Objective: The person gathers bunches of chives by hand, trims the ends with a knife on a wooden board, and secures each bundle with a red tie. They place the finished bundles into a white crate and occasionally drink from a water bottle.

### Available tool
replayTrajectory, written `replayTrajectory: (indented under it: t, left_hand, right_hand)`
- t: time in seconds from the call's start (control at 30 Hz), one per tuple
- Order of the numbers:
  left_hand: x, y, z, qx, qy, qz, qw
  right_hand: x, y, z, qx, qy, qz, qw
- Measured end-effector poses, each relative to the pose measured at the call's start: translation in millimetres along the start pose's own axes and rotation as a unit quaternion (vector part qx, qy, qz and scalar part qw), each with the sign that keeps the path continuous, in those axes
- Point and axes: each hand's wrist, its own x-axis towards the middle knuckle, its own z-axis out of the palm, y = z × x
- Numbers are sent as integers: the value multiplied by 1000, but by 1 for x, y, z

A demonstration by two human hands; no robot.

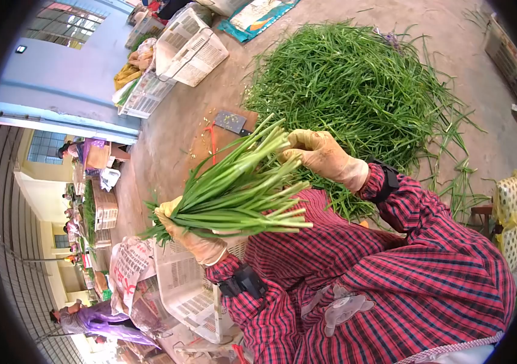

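A bunch of garlic chives (234, 194) is gripped near its leafy end by my left hand (192, 236), gloved in pale yellow. The pale stalk ends fan out to the right. My right hand (325, 155), in a similar stained glove, is closed in a pinch at the upper stalk ends. Its fingertips partly hide what they hold. Beyond the bunch, a cleaver (230, 122) with a dark handle lies on a brown board (195, 142), beside a thin red strip (212, 144). A large heap of loose chives (349, 91) spreads over the floor behind my right hand.
A white plastic crate (180, 291) stands below my left hand. More crates (195, 57) line the wall at upper left, one with cloth on it. A printed sack (131, 267) and a person in purple (98, 318) are at left. A dotted yellow cushion (510, 203) is at right.
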Motion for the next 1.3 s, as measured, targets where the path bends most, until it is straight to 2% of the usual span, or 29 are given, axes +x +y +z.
replayTrajectory:
  t: [0.03,0.07,0.1,0.17,0.23,0.27,0.3,0.37,0.4,0.47,0.5,0.53,0.57,0.6,0.63,0.7,0.77,0.8,0.9,0.93,0.97,1.03,1.07,1.1,1.17,1.2,1.23,1.27,1.3]
  left_hand:
    - [-1,1,1,19,11,0,1000]
    - [-3,2,1,38,23,0,999]
    - [-4,3,3,57,34,-1,998]
    - [-1,2,-24,126,33,28,991]
    - [5,1,-52,187,14,54,981]
    - [4,2,-53,152,24,87,984]
    - [6,1,-60,190,29,121,974]
    - [10,1,-71,265,47,186,945]
    - [15,3,-73,142,24,150,978]
    - [17,0,-75,32,24,99,994]
    - [18,1,-71,-24,28,75,997]
    - [23,-1,-78,-48,-19,75,996]
    - [21,7,-63,-118,-29,56,991]
    - [19,15,-47,-189,-37,37,981]
    - [16,23,-31,-257,-42,16,965]
    - [9,29,-3,-278,-85,38,956]
    - [2,32,38,-166,107,85,977]
    - [2,31,48,-141,128,94,977]
    - [-5,23,69,-79,117,107,984]
    - [-9,20,72,-74,43,132,988]
    - [-14,17,75,-78,37,132,987]
    - [-28,11,90,130,-33,188,973]
    - [-38,8,95,176,-63,172,967]
    - [-40,0,94,225,-143,217,939]
    - [-70,10,120,266,-214,203,918]
    - [-79,-2,117,255,-221,197,921]
    - [-85,-14,113,322,-293,221,872]
    - [-91,-27,110,400,-384,262,789]
    - [-97,-35,110,449,-468,310,695]
  right_hand:
    - [-2,0,-4,-58,17,-16,998]
    - [0,8,-14,-134,32,-101,985]
    - [-2,8,-21,-179,45,-99,978]
    - [-1,35,-44,-117,68,-15,991]
    - [-3,61,-78,-181,77,7,981]
    - [-4,85,-102,-339,51,-5,939]
    - [-12,109,-118,-431,60,-11,900]
    - [-31,108,-120,-566,73,-82,817]
    - [-34,106,-117,-566,72,-83,817]
    - [-37,103,-111,-451,30,-110,885]
    - [-38,91,-105,-450,28,-112,885]
    - [-37,67,-94,-324,-31,15,945]
    - [-34,46,-82,-186,-98,141,967]
    - [-33,37,-73,-90,-146,176,969]
    - [-34,29,-64,6,-198,213,957]
    - [-36,25,-49,87,-292,191,933]
    - [-37,27,-32,164,-346,203,901]
    - [-36,22,-21,176,-358,227,888]
    - [-25,28,12,286,-420,271,818]
    - [-21,32,22,291,-429,287,806]
    - [-15,36,32,304,-441,297,791]
    - [-8,40,46,366,-449,286,764]
    - [-5,48,50,410,-455,281,738]
    - [-1,52,52,458,-452,266,718]
    - [-4,34,44,507,-410,214,727]
    - [-7,43,41,504,-399,214,736]
    - [-9,60,40,541,-330,242,734]
    - [-14,76,39,574,-262,269,727]
    - [-31,41,37,369,-233,199,877]
